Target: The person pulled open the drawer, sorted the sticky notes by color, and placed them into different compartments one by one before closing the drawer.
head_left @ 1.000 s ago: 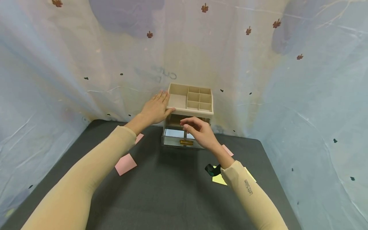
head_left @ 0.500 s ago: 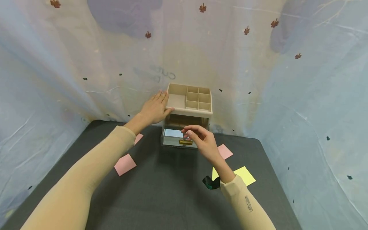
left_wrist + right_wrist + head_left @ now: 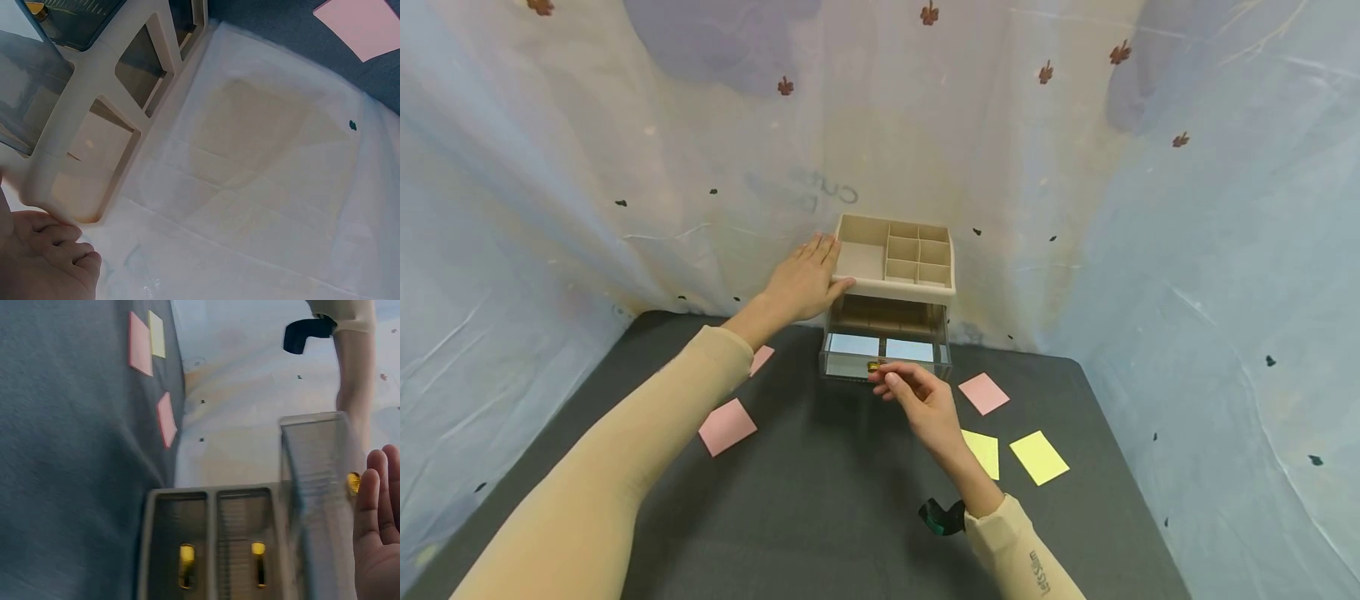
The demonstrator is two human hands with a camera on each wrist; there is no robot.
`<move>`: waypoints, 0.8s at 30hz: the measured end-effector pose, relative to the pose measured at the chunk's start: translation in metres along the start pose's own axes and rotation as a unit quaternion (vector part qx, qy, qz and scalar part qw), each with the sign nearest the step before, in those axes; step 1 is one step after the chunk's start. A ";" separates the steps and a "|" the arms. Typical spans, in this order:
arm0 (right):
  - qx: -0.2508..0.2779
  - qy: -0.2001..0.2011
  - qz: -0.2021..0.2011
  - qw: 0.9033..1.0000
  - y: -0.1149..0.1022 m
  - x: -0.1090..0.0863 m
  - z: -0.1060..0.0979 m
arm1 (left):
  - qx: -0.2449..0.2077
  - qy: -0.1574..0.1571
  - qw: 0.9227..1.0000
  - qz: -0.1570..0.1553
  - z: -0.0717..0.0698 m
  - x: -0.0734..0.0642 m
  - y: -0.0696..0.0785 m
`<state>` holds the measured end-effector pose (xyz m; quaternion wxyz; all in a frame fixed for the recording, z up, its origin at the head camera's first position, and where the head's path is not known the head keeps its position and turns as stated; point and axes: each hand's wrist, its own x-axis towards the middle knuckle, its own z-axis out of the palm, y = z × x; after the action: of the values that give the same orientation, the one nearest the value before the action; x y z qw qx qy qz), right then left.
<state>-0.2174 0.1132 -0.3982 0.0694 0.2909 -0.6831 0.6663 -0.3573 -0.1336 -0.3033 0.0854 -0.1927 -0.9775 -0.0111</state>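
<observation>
A beige desktop organizer (image 3: 895, 290) with a compartmented top stands at the back of the table. Its uppermost clear drawer (image 3: 842, 365) is pulled out, and two pale blue-white patches show inside, split by a divider. My left hand (image 3: 801, 279) rests on the organizer's left side, fingers stretched along its upper edge; the left wrist view shows this hand (image 3: 47, 256) at the beige frame. My right hand (image 3: 925, 404) is in front of the drawer, fingers loosely bent beside the gold handle (image 3: 872, 367). In the right wrist view its fingers look straight near that handle (image 3: 354, 482); whether they touch is unclear.
Pink notes (image 3: 727, 427) lie left of the organizer, one partly behind my left arm. On the right are a pink note (image 3: 983, 393) and two yellow notes (image 3: 1039, 457). A patterned curtain (image 3: 700, 125) stands close behind the dark table (image 3: 820, 517).
My right hand has moved down and forward of the drawer, from above it to beside the handle, uncovering the notes on the right. The left hand and the drawer have stayed put.
</observation>
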 end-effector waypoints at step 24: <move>0.041 0.061 0.126 0.989 0.032 -0.008 0.014 | 0.001 0.003 1.000 -0.003 -0.001 -0.002 0.001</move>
<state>-0.2222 0.1007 -0.4314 0.0142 0.1637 -0.6812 0.7134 -0.3551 -0.1333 -0.3025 0.0888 -0.1901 -0.9777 -0.0110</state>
